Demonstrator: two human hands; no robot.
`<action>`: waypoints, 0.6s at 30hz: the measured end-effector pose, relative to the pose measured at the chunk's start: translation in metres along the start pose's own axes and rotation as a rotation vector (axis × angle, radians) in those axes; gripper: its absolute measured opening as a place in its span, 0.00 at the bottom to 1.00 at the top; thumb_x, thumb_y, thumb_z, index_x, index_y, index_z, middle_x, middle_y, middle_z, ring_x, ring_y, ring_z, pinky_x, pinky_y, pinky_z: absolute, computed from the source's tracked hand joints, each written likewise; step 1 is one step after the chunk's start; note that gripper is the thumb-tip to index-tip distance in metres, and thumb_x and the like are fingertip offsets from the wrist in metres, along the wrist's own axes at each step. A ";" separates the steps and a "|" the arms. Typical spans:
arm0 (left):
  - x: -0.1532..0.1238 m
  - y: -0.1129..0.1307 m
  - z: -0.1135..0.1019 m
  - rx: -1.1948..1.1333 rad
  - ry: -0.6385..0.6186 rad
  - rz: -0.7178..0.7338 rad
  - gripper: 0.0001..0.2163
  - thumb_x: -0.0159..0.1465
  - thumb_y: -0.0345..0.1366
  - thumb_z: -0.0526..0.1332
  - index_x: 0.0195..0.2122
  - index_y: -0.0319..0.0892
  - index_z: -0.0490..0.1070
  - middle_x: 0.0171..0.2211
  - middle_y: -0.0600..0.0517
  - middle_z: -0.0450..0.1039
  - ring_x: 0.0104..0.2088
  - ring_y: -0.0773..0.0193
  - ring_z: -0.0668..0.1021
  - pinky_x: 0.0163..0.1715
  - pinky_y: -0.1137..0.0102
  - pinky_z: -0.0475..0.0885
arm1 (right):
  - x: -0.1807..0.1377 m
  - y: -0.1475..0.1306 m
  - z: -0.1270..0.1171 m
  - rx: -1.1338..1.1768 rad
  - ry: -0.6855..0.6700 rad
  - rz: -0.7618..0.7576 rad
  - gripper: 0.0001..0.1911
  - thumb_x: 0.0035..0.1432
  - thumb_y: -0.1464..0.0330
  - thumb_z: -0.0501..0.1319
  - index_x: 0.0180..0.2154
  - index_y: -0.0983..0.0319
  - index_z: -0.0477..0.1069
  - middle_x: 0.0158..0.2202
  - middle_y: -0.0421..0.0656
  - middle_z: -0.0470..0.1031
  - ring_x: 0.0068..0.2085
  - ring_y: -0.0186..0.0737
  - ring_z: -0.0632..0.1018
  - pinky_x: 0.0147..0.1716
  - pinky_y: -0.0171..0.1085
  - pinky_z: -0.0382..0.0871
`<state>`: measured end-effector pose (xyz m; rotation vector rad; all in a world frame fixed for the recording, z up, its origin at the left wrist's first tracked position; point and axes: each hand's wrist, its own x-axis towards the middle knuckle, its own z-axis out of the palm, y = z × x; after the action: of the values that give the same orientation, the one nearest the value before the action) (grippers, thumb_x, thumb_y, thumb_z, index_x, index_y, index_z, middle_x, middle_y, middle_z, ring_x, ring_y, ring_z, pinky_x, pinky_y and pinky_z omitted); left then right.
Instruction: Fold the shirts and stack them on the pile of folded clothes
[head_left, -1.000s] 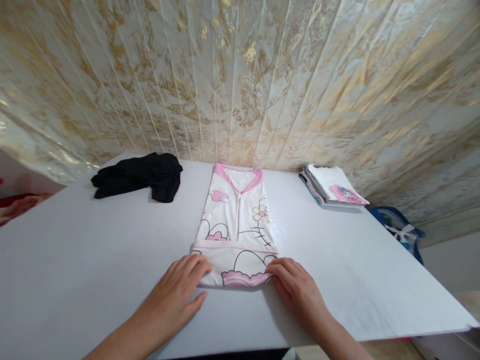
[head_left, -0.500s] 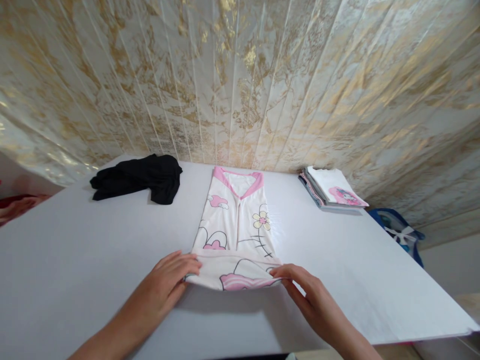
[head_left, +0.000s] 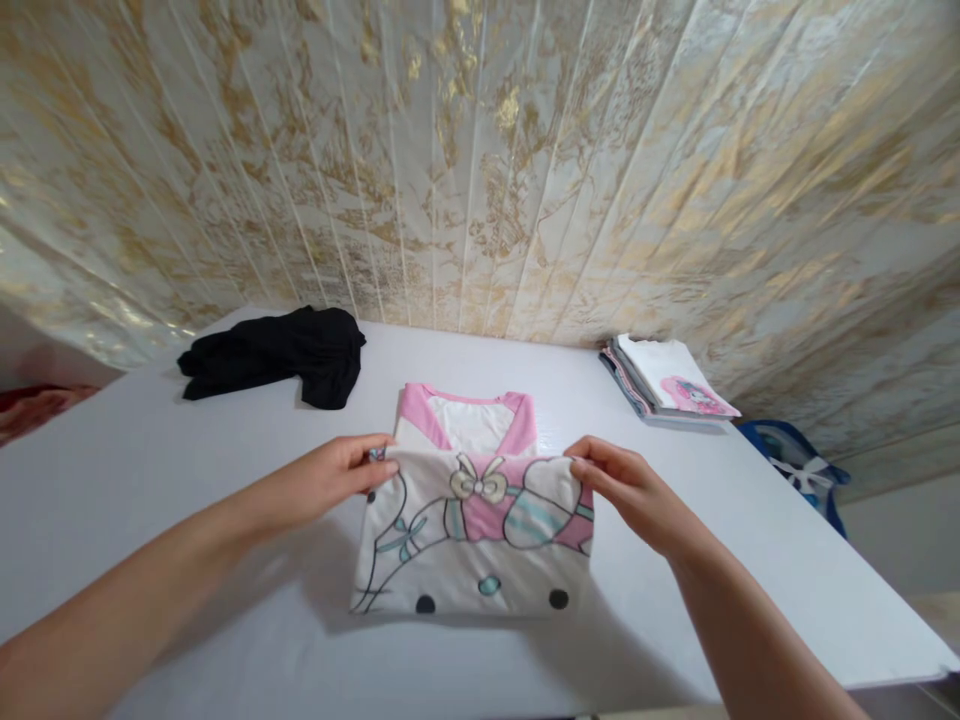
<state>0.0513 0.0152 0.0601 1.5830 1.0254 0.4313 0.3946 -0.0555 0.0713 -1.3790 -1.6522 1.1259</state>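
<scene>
A white shirt (head_left: 480,530) with pink trim and a cartoon print is at the middle of the table, its lower part folded up toward the collar. My left hand (head_left: 349,465) pinches the left corner of the raised fold between thumb and fingers. At the opposite corner, my right hand (head_left: 619,480) grips the same fold. The pink collar with its white inside shows beyond the folded edge, farther from me. The shirt's front panel below the collar is hidden under the raised layer.
A crumpled black garment (head_left: 277,355) lies at the table's back left. Several folded clothes (head_left: 667,375) are stacked at the back right, a white printed one on top. Beyond the right edge sits a blue bag (head_left: 799,470). A gold-patterned curtain (head_left: 480,180) hangs behind the white table (head_left: 780,560).
Both hands have moved up and away from me, carrying the folded hem toward the collar. The collar has shifted nearer to me, and more of the cartoon print faces up.
</scene>
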 end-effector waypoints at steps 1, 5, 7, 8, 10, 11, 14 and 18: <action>0.016 0.000 -0.004 -0.031 0.044 0.007 0.16 0.56 0.50 0.63 0.38 0.44 0.73 0.34 0.52 0.75 0.36 0.60 0.76 0.39 0.69 0.71 | 0.018 0.005 -0.002 0.026 0.030 -0.003 0.18 0.59 0.53 0.59 0.33 0.62 0.70 0.28 0.39 0.68 0.30 0.34 0.67 0.30 0.33 0.62; 0.076 -0.008 -0.015 -0.108 0.180 0.031 0.17 0.53 0.51 0.64 0.34 0.41 0.72 0.29 0.54 0.72 0.31 0.64 0.74 0.33 0.70 0.70 | 0.084 0.030 -0.004 0.078 0.127 0.038 0.17 0.53 0.53 0.62 0.32 0.61 0.69 0.25 0.37 0.66 0.27 0.33 0.66 0.28 0.33 0.61; 0.101 -0.014 -0.017 -0.104 0.262 0.048 0.17 0.52 0.51 0.63 0.29 0.41 0.69 0.25 0.54 0.70 0.28 0.64 0.73 0.29 0.70 0.69 | 0.111 0.043 -0.003 0.063 0.195 0.070 0.16 0.51 0.54 0.61 0.31 0.61 0.68 0.23 0.36 0.64 0.25 0.32 0.65 0.26 0.33 0.59; 0.112 -0.017 -0.017 -0.068 0.317 0.054 0.16 0.51 0.51 0.62 0.27 0.41 0.67 0.24 0.54 0.69 0.26 0.64 0.72 0.28 0.71 0.67 | 0.122 0.050 -0.001 0.051 0.238 0.087 0.16 0.50 0.55 0.60 0.31 0.61 0.68 0.22 0.35 0.63 0.24 0.32 0.64 0.25 0.33 0.58; 0.128 -0.023 -0.017 0.022 0.423 0.058 0.15 0.51 0.49 0.61 0.23 0.42 0.65 0.21 0.56 0.66 0.24 0.65 0.70 0.25 0.72 0.64 | 0.138 0.062 0.003 0.023 0.320 0.104 0.15 0.49 0.55 0.59 0.30 0.61 0.68 0.21 0.35 0.63 0.23 0.32 0.63 0.24 0.33 0.57; 0.133 -0.026 -0.017 0.056 0.462 0.056 0.14 0.51 0.49 0.60 0.23 0.42 0.64 0.20 0.57 0.65 0.23 0.65 0.69 0.24 0.72 0.62 | 0.142 0.068 0.005 0.005 0.351 0.099 0.16 0.50 0.55 0.58 0.31 0.62 0.69 0.21 0.36 0.64 0.23 0.32 0.63 0.23 0.33 0.56; 0.139 -0.034 -0.015 0.108 0.516 0.065 0.13 0.53 0.47 0.58 0.24 0.43 0.64 0.19 0.57 0.64 0.23 0.65 0.68 0.24 0.72 0.60 | 0.145 0.084 0.011 -0.081 0.374 0.065 0.17 0.52 0.55 0.58 0.34 0.62 0.71 0.21 0.36 0.66 0.23 0.33 0.64 0.22 0.33 0.55; 0.138 -0.036 -0.012 0.303 0.568 0.122 0.11 0.57 0.46 0.55 0.26 0.44 0.65 0.21 0.56 0.67 0.26 0.63 0.70 0.26 0.72 0.61 | 0.140 0.094 0.012 -0.230 0.378 0.051 0.13 0.53 0.57 0.58 0.30 0.61 0.69 0.21 0.36 0.66 0.23 0.34 0.65 0.23 0.33 0.55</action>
<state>0.1046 0.1313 -0.0034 1.8468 1.4791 0.8760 0.3928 0.0849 -0.0228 -1.6693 -1.5074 0.6621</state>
